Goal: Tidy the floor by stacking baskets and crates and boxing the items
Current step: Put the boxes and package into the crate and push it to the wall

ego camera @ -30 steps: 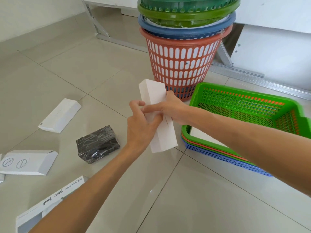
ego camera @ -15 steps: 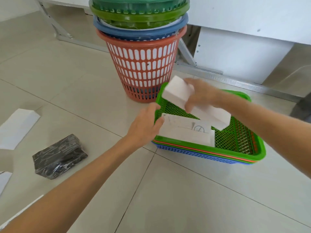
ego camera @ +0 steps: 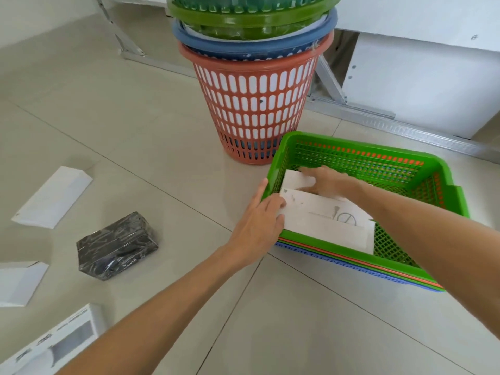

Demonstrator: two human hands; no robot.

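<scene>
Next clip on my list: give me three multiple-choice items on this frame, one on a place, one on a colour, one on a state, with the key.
1. Where does the black wrapped packet lie?
A. in the green crate
B. on the floor tiles
C. in the red basket

2. What colour is the bottom basket of the round stack?
A. red
B. yellow
C. black

3. What is the right hand doing?
A. hanging idle
B. lifting the stack
C. resting on a white box inside the crate

Key: B, the packet sits on bare tile left of the green crate; A, the red basket carries the others; C, its fingers lie on the white box.
</scene>
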